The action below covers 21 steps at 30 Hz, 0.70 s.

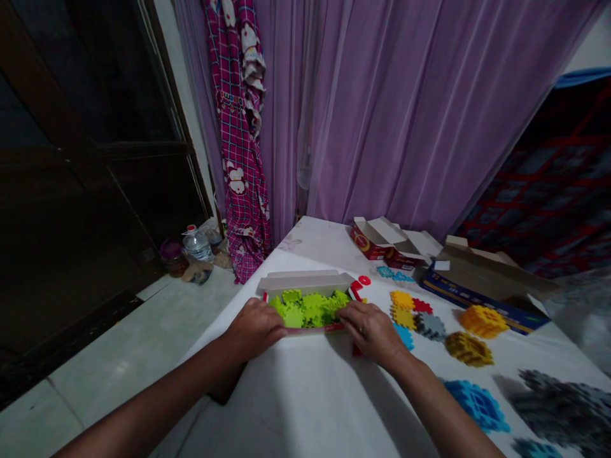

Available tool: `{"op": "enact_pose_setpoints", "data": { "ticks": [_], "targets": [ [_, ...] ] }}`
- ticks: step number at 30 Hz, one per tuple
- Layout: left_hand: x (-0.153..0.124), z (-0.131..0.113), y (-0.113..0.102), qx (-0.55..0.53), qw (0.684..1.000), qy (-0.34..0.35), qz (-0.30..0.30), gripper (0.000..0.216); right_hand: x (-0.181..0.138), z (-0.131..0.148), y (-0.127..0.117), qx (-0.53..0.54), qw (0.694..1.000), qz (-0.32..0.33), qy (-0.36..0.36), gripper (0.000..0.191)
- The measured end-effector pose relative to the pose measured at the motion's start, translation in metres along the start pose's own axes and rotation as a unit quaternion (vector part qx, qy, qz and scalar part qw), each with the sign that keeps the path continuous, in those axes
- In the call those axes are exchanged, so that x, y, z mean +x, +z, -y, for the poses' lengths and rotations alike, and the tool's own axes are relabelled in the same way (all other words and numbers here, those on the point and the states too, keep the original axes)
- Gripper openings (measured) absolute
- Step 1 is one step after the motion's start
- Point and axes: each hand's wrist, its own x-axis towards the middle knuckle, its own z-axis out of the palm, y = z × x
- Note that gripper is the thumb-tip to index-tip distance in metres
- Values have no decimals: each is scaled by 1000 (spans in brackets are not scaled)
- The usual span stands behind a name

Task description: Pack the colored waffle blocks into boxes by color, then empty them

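An open cardboard box (308,280) with a raised lid flap sits on the white-covered table in front of me. Bright green gear-edged plastic building pieces (312,307) fill it. My left hand (255,327) is closed over the box's near left corner, its thumb along the front edge. At the near right corner, my right hand (371,327) has its fingers bent over the wall, tips close to the green pieces. A ring shows on one of its fingers. Just past the box's right end lie small red pieces (364,280).
To the right lie yellow pieces (401,300), grey pieces (430,326), a stack of orange-yellow ones (483,321), blue ones (478,405) and a dark grey pile (566,407). Behind stand opened red boxes (370,242) and a large blue box (477,296). A purple curtain (391,108) hangs beyond.
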Motion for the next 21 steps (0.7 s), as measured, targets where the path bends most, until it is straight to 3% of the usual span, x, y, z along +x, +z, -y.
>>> {"op": "enact_pose_setpoints", "data": {
  "ticks": [7, 12, 21],
  "targets": [
    [37, 5, -13, 85, 993, -71, -33, 20, 24, 0, -4, 48, 991, 7, 125, 41],
    [55, 3, -1, 101, 990, -91, -32, 16, 54, 9, 2, -16, 995, 44, 86, 26],
    [60, 2, 3, 95, 991, -90, -21, 14, 61, 13, 4, -17, 990, 136, 40, 33]
  ]
}}
